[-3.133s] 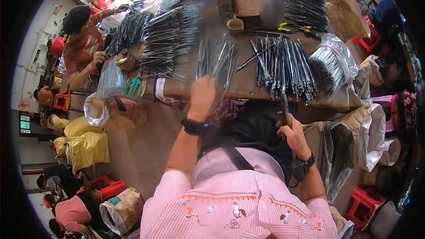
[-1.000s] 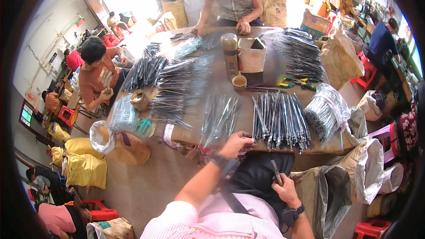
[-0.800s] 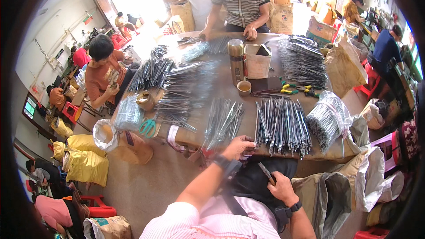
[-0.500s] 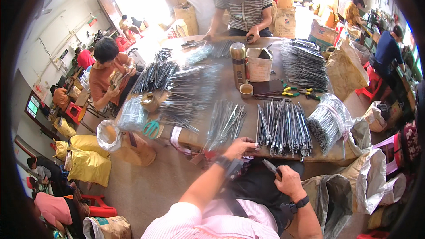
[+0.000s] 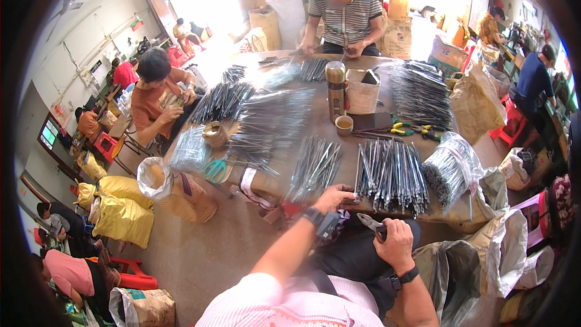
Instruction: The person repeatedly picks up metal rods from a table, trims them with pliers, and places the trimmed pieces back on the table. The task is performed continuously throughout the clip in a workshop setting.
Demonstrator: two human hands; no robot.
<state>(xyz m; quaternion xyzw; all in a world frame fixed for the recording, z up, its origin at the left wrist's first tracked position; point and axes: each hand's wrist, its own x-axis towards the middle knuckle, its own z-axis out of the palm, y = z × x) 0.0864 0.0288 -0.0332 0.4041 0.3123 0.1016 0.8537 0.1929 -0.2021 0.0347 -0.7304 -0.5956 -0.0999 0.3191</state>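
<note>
At the table's near edge, my left hand [image 5: 336, 198] is closed, its fingertips pinching the lower end of a thin metal rod [image 5: 357, 172] at the left side of a pile. That pile of dark, shiny rods [image 5: 392, 175] lies just beyond my fingers. Lower and to the right, over my lap, my right hand [image 5: 396, 243] is wrapped round a pair of pliers [image 5: 368, 223]. Their grey head points up and left toward my left hand; my fingers hide most of the handles. Left of the pile lies a looser batch of rods [image 5: 315, 166].
A tied rod bundle [image 5: 449, 163] lies right, with yellow-handled pliers [image 5: 400, 128], a cup [image 5: 344, 125] and a flask [image 5: 336, 91] beyond. Teal scissors [image 5: 215, 171] lie left. Co-workers sit across [image 5: 345, 18] and left [image 5: 158, 94]. Open sacks [image 5: 457, 272] stand beside me.
The view has shifted, moving the table slightly right in the picture. My right hand has turned the pliers and brought their head closer to my left hand, which keeps its place by the rods.
</note>
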